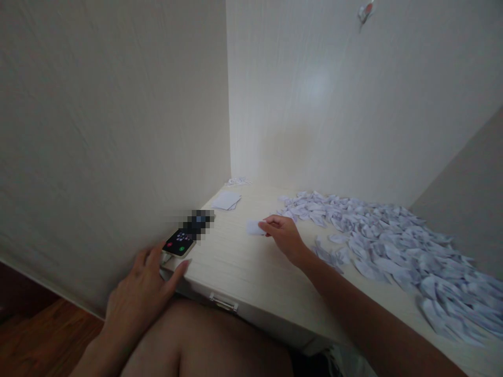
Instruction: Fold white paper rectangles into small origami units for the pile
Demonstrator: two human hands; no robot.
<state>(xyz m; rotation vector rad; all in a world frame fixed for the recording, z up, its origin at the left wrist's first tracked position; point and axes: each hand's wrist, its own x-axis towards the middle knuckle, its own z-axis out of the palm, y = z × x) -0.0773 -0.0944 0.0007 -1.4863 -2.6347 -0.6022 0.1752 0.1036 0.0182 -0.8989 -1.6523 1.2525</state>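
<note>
My right hand pinches a small white piece of paper between thumb and fingers, just over the middle of the desk. At the desk's front left corner rests my left hand, its thumb spread away from the fingers. Close to its fingertips lies a smartphone with a lit screen showing a red and a green button, its far part blurred out. A white cable plug sits at the phone's near end. Beyond the phone is a small stack of white paper sheets.
A large heap of cut or folded white paper pieces spreads over the right side of the desk. Thin paper scraps lie in the back corner. Walls close in at left and back. A drawer handle is on the front, above my legs.
</note>
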